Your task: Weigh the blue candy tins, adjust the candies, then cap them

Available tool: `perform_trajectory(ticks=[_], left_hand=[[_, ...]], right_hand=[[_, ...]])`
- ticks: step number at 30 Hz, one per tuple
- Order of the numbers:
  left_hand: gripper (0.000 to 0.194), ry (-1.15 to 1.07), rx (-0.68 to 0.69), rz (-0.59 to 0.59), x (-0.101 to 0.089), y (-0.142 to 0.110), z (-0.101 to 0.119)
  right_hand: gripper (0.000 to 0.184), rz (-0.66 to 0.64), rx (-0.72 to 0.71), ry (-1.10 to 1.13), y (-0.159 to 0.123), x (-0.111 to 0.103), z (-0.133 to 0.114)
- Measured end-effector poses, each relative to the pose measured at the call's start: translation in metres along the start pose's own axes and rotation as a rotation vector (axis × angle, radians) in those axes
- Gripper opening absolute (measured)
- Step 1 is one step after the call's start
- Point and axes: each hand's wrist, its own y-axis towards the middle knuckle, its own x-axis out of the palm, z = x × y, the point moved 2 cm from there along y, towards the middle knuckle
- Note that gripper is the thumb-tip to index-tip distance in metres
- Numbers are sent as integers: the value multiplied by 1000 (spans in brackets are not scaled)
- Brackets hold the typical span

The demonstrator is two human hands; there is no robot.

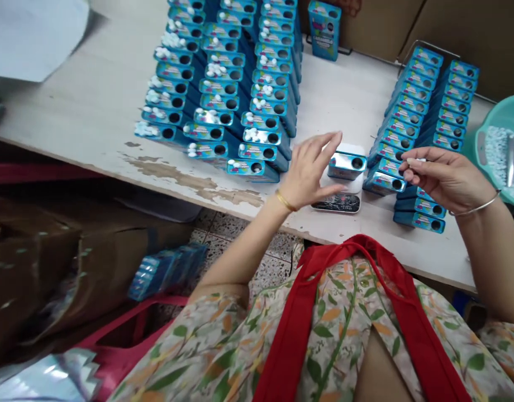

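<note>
A small blue tin (346,163) with a round hole in its top stands on a small white weighing scale (352,186) with a dark front panel. My left hand (309,167) is just left of that tin, fingers spread and holding nothing. To the right, above the rows of blue tins (386,181), my right hand (445,173) is closed in a pinch. Something small and whitish shows at its fingertips, too small to make out. Farther right, a turquoise basin (483,148) holds many pale mint-like pellets (498,153) and a metal scoop (510,161).
Several rows of blue tins (217,84), many with white pellets on top, stand on the left of the worn white table (106,106). One tin (324,33) leans at the back. Cardboard boxes (106,268) and more blue packs (167,271) are below the table edge.
</note>
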Motion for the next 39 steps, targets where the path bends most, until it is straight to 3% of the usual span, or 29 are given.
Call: perform_trajectory(ticks=[4, 7, 9, 13, 16, 18, 20, 22, 24, 27, 29, 31, 33, 35, 37, 39], left_hand=[[42, 67, 179, -197, -11, 29, 18], [37, 52, 304, -180, -19, 28, 50], [36, 21, 378, -161, -15, 25, 71], [33, 6, 434, -226, 26, 24, 96], [32, 64, 389, -268, 58, 23, 99], [33, 79, 377, -255, 67, 24, 95], [43, 39, 393, -228, 65, 35, 83], [55, 3, 352, -180, 57, 61, 53], [56, 36, 202, -106, 47, 105, 4], [49, 183, -74, -18, 37, 183, -87], [41, 240, -231, 9, 38, 229, -141], [31, 245, -356, 11, 44, 261, -180], [23, 253, -438, -17, 51, 279, -200], [18, 336, -453, -89, 53, 283, -202], [18, 464, -387, -196, 46, 274, -189], [22, 526, -287, -295, 26, 254, -162]], right_hand=[[15, 137, -13, 109, -37, -35, 9], [13, 264, -53, 158, -66, -59, 19], [14, 326, -82, 166, -80, -72, 25], [13, 392, -90, 196, -93, -87, 38], [17, 407, -74, 233, -95, -92, 47], [25, 431, -54, 266, -94, -95, 53], [33, 473, -13, 292, -93, -98, 59], [40, 517, 42, 310, -90, -101, 65], [44, 543, 89, 321, -87, -104, 70], [44, 573, 122, 311, -86, -110, 79], [41, 604, 136, 270, -90, -117, 86], [34, 639, 172, 198, -95, -123, 96], [26, 658, 210, 127, -101, -128, 102], [20, 658, 237, 105, -104, -129, 101], [17, 649, 255, 151, -105, -128, 94], [17, 654, 260, 238, -103, -125, 85]])
